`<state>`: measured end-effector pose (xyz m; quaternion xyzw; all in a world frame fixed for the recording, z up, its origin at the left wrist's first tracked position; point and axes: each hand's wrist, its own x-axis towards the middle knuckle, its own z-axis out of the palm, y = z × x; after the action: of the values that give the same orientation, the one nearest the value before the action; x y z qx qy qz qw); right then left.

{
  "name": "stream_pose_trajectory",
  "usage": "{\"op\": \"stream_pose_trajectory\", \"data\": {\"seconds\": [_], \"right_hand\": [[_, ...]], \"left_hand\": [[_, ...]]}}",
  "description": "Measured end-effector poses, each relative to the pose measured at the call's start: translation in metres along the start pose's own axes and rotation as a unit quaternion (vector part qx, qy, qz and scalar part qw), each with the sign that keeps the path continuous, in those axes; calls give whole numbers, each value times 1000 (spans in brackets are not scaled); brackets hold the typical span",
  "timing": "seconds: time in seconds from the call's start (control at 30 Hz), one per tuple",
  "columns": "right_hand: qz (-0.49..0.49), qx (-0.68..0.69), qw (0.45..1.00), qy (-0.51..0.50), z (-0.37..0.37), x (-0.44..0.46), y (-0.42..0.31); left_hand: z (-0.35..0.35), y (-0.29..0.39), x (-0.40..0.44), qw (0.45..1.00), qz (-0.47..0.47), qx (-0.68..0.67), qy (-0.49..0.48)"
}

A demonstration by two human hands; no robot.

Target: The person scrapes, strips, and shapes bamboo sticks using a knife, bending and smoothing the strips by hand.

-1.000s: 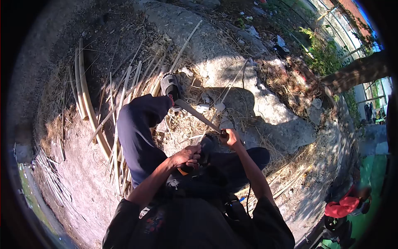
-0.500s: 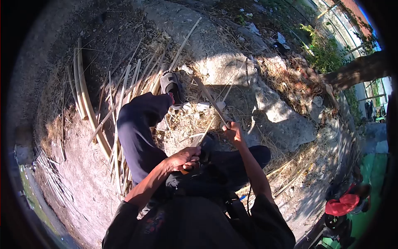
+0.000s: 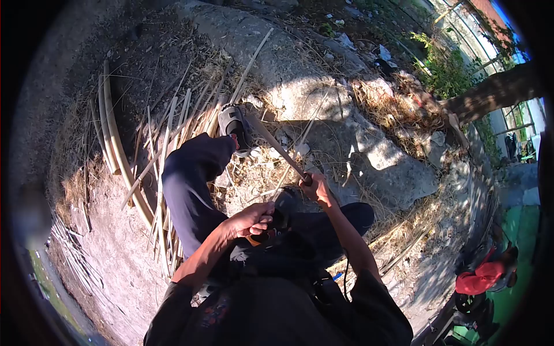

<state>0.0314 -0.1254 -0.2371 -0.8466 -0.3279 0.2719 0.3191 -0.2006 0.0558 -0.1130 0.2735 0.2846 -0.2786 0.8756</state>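
My right hand (image 3: 315, 187) is wrapped round the dark handle of a machete (image 3: 276, 145). Its long blade points forward and to the left, its tip close to my shoe (image 3: 234, 121). In front of my lap, my left hand (image 3: 252, 220) is closed, pinching the near end of a thin bamboo strip (image 3: 314, 118). The strip slants away to the upper right and passes the blade near the machete's handle; whether the two touch I cannot tell. Something orange shows just below my left fingers, too small to name.
Long bamboo strips (image 3: 167, 138) lie piled left of my leg, with thicker split bamboo pieces (image 3: 118, 130) beyond them. A large rock (image 3: 381, 173) rises ahead to the right, near a tree trunk (image 3: 496, 95). A person in red (image 3: 480, 279) is at the far right.
The machete and my right hand have shifted left, so the blade tip is nearer my shoe. My left hand stays closed at nearly the same place. The view has moved slightly.
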Motion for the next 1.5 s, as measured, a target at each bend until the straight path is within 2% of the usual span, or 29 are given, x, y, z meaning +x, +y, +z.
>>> {"op": "stream_pose_trajectory", "data": {"seconds": [0.03, 0.1, 0.13, 0.17, 0.23, 0.33, 0.37, 0.43, 0.47, 0.5, 0.53, 0.57, 0.6, 0.63, 0.7, 0.8, 0.83, 0.9, 0.93, 1.03, 1.1, 1.13, 1.17, 1.2, 1.23, 1.3, 1.4, 1.43, 1.5], "right_hand": [[1, 2, 1000, -2, 5, -7, 6], [-106, 79, 991, 19, 6, -18, 9], [-106, 53, 991, 62, -4, -21, -3], [-59, -20, 994, 92, -2, -14, 3], [47, 3, 997, 64, -4, 1, 22], [21, 7, 997, 68, -6, 5, 14], [39, 34, 997, 63, -8, -2, 10], [-42, 150, 987, -34, -7, -13, 5], [-61, 14, 998, 1, -9, -23, -1], [-61, 13, 998, 1, -10, -20, 2], [-27, 6, 999, 45, -10, -14, 11], [8, -1, 996, 90, -9, -7, 21], [35, 44, 993, 108, -1, 7, 64], [-16, 25, 979, 200, 11, 20, 104], [-58, -6, 981, 183, -17, 17, 70], [51, 43, 996, 60, -16, 0, 35], [-20, 50, 998, 23, -19, -8, 11], [-98, 15, 995, 13, -21, -18, -11], [-147, -17, 988, 50, -21, -14, -9], [7, 6, 1000, -21, -33, 21, 41], [30, 50, 991, 117, -24, 48, 94], [62, 13, 993, 98, -31, 55, 91], [54, 13, 993, 102, -33, 64, 85], [34, -6, 996, 77, -34, 70, 83], [18, -26, 998, 50, -33, 66, 74], [19, -30, 993, 112, -23, 45, 50], [20, -19, 1000, 10, -18, 22, 16], [20, -17, 1000, 8, -11, 27, 26], [-154, 5, 982, 110, -9, 33, 48]], "left_hand": [[4, -1, -5, 1000, -2, -1, 2], [14, -1, -7, 999, 5, 46, 15], [18, -8, -4, 999, 2, 11, 41], [19, -13, -4, 999, 1, 10, 39], [22, -15, -5, 999, 15, 36, 24], [34, -1, -17, 999, 10, 33, 23], [37, 2, -19, 999, 5, 27, 23], [20, -12, -2, 1000, 8, -3, -13], [26, -11, -2, 1000, 5, -2, 12], [31, -13, -3, 999, 0, -5, 37], [31, -17, -6, 1000, 18, -21, -6], [29, -20, -10, 1000, 14, -19, -6], [34, -19, -19, 1000, 5, -3, 6], [35, -17, -25, 1000, -2, 14, 18], [29, -15, -24, 1000, 10, 24, 1], [32, -16, -15, 999, -8, 33, 18], [32, -15, -13, 999, -9, 37, 15], [32, -14, -11, 999, -8, 37, 23], [48, -2, -28, 997, -18, 62, 43], [41, -3, -52, 996, -31, 61, 56], [44, 1, -67, 995, -33, 16, 89], [44, 3, -70, 996, -47, 34, 61], [43, 6, -70, 996, -59, 53, 33], [41, 4, -70, 991, -55, 107, 57], [34, 1, -64, 997, -37, 71, 22], [34, 7, -68, 999, -36, 15, 21], [31, 6, -66, 1000, -26, 6, 8], [32, 7, -70, 1000, -27, 5, 10], [36, 9, -84, 996, -59, 59, 34]]}}
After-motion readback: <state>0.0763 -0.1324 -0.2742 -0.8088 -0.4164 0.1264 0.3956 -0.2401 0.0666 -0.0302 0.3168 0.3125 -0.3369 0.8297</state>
